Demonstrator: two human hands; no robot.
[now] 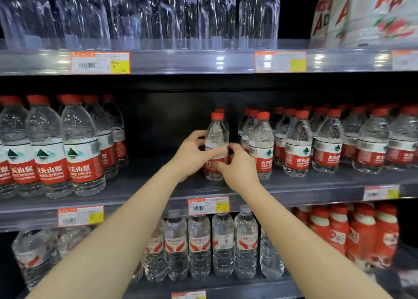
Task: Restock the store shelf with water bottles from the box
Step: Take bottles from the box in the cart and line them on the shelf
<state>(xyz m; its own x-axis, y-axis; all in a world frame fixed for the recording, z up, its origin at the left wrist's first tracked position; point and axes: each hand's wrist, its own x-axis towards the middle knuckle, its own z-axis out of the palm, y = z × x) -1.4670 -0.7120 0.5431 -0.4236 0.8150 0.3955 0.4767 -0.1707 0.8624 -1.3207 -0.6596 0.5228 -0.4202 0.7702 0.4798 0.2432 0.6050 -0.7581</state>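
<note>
Water bottle (216, 138), red-capped with a red and white label, upright on the middle shelf (147, 185) and grasped from both sides. The left hand (192, 157) curls its fingers round the bottle's left flank at label height; the right hand (238, 169) wraps the right flank slightly lower. Whether the base rests on the shelf board or sits just above it cannot be told.

Directly beyond the hands, a second red cap (220, 110) shows behind the held bottle. Just right of the right hand stands a dense row of like bottles (298, 144), the nearest almost touching the knuckles. Well to the left of the left hand stands another group of larger bottles (56, 147); a bare stretch of shelf lies between that group and the hands.

Below the hands, a price tag (208, 205) is fixed to the shelf edge. Under it stand clear bottles with other labels (222, 242) and, to the right, red and white bottles (362, 230). Above the hands, large clear containers (158, 15) fill the upper shelf.
</note>
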